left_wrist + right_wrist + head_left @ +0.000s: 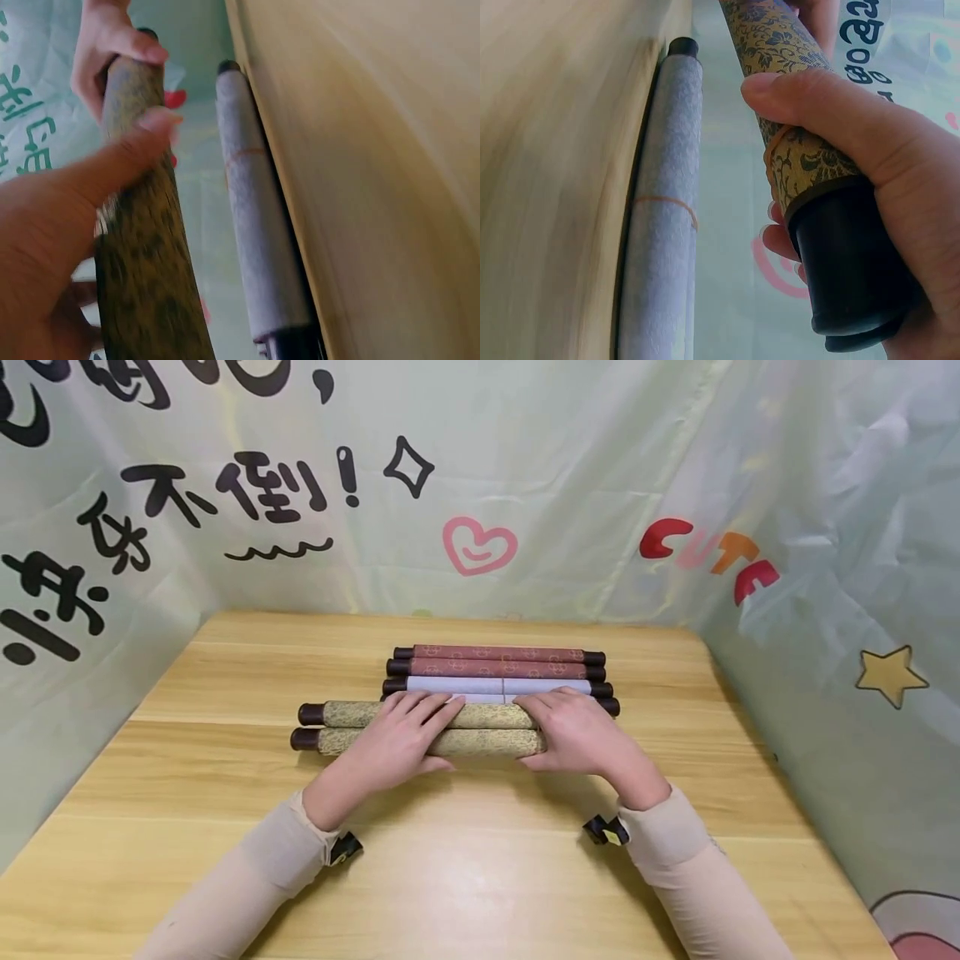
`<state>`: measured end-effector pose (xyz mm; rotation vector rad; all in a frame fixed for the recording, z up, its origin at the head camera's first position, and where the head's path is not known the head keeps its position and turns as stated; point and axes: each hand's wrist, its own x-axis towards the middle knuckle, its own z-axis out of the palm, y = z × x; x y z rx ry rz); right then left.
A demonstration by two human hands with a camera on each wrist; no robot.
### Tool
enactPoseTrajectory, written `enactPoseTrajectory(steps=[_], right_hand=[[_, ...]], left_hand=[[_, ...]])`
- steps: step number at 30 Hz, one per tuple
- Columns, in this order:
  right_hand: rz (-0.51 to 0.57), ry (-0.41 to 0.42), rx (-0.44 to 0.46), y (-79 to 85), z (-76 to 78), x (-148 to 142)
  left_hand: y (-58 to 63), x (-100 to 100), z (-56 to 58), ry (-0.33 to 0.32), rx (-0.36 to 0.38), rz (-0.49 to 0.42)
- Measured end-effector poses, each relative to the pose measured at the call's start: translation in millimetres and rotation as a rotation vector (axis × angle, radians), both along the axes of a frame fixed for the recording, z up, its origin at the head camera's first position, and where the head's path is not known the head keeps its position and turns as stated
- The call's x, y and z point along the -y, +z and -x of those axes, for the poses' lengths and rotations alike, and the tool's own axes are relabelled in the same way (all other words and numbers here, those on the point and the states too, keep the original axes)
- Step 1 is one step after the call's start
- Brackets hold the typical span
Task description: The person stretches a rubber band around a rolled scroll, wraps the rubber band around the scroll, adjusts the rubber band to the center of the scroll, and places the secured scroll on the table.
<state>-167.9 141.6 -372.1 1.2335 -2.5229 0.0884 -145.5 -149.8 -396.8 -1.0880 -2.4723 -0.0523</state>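
Two gold scrolls (487,742) with a dark pattern and dark end knobs lie side by side across both hands. My left hand (397,735) holds them left of their middle, fingers over the top and thumb on the near side. Around their right end curls my right hand (581,731), hiding that end in the head view. In the right wrist view the gold scroll (772,49) has a rubber band (780,142) near its black knobs (847,255). Both wrist views show it raised off the table. Just beyond are two white scrolls (450,684), partly hidden by the hands.
Behind the white scrolls, two red patterned scrolls (480,668) lie parallel on the wooden table (465,860). A thin band goes round the white scroll (251,225). Printed fabric (570,460) hangs along the back and both sides of the table.
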Motion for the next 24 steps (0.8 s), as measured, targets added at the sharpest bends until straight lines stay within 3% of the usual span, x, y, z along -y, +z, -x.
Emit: enactPoseTrajectory(steps=[3, 8, 24], right_hand=[[0.010, -0.027, 0.017, 1.1, -0.6, -9.1], [0.019, -0.057, 0.054, 1.1, -0.9, -24.4], [0.037, -0.069, 0.066, 4.9, -0.4, -44.6]], left_hand=[[2.5, 5.0, 2.8, -0.048, -0.010, 0.003], [3.7, 13.2, 6.1, -0.067, 0.008, 0.014], [-0.9, 42.2, 18.9, -0.002, 0.083, -0.002]])
